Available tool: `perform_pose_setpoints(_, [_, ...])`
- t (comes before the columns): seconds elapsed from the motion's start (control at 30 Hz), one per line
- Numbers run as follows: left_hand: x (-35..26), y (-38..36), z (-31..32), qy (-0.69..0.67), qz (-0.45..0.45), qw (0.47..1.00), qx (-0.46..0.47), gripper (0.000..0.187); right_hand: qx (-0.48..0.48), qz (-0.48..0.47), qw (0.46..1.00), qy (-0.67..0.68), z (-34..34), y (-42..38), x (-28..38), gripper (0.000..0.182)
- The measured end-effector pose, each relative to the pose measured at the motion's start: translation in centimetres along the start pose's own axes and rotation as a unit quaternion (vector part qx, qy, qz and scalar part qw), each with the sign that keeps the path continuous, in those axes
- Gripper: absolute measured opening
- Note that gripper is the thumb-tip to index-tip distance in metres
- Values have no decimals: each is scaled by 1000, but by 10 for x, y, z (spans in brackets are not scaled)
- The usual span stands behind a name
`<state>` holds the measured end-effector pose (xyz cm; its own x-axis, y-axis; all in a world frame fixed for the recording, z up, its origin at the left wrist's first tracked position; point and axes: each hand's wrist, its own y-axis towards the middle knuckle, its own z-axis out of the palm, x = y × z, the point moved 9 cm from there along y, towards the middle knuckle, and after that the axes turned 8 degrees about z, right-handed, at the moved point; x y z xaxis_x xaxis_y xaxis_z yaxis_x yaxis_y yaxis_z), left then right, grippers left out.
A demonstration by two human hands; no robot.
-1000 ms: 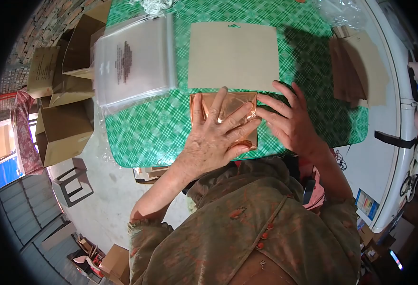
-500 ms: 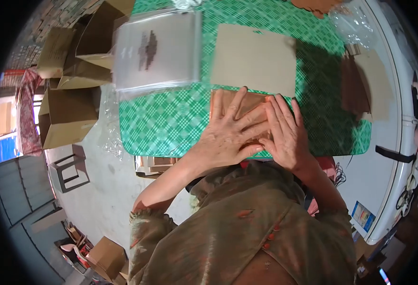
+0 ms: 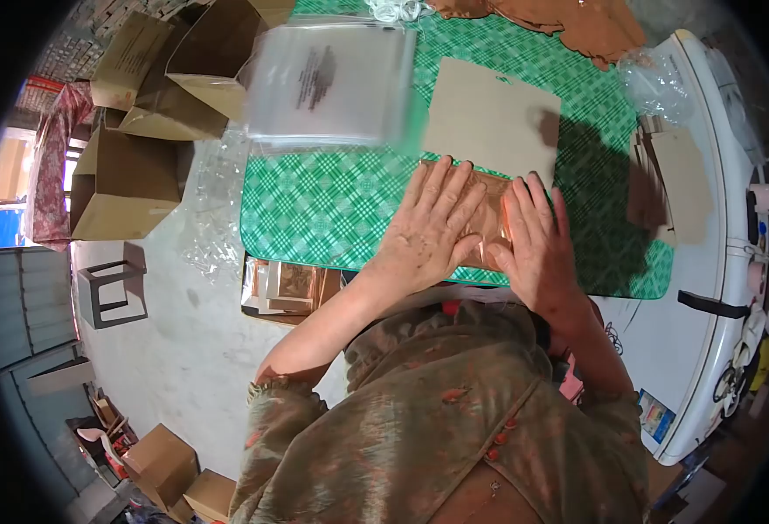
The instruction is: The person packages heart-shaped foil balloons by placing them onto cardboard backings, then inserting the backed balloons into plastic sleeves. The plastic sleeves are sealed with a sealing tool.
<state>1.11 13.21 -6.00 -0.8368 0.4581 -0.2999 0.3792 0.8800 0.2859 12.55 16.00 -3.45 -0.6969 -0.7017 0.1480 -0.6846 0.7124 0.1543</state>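
Packet [image 3: 492, 220] flat on the table [image 3: 315, 210], six o'clock of the card [image 3: 488, 113], left hand [image 3: 421, 234] across it with loose, outstretched fingers, right hand [image 3: 537, 249] unclenched at its three o'clock edge, long axis hidden beneath!

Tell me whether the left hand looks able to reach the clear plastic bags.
Probably yes: only green tablecloth shows between the left hand and the bags, though that hand lies on the copper-coloured packet.
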Motion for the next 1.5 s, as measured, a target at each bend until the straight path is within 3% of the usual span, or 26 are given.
perform_pose_setpoints(0.17, [0,-2,7,73,25,997,-11,72,-27,0,991,133,1,21,35,90])
perform_pose_setpoints(0.23, [-1,-2,6,88,32,995,-19,72,-3,13,996,86,25,22,32,90])
perform_pose_setpoints(0.43, [15,-6,-6,-112,-7,992,-50,67,-8,35,998,57,46,20,21,93])
perform_pose_setpoints(0.53, [44,-20,-27,-266,-124,949,-117,60,5,34,999,31,44,21,25,94])
perform_pose_setpoints(0.63, [67,-39,-35,-282,-200,932,-106,53,10,29,999,9,48,21,25,95])
perform_pose_setpoints(0.83, [72,-64,-31,-494,-272,807,-173,49,21,33,999,26,44,19,26,94])
perform_pose_setpoints(1.0, [52,-82,-24,-444,-292,838,-124,51,28,20,998,45,39,4,30,94])
perform_pose_setpoints(1.1, [43,-84,-17,-481,-299,814,-129,52,24,14,999,46,39,0,30,95])
perform_pose_setpoints(1.43, [51,-65,-15,-459,-330,816,-121,61,11,24,999,47,37,1,28,92])
perform_pose_setpoints(1.5, [51,-64,-8,-503,-326,789,-135,62,3,28,999,46,35,0,28,91])
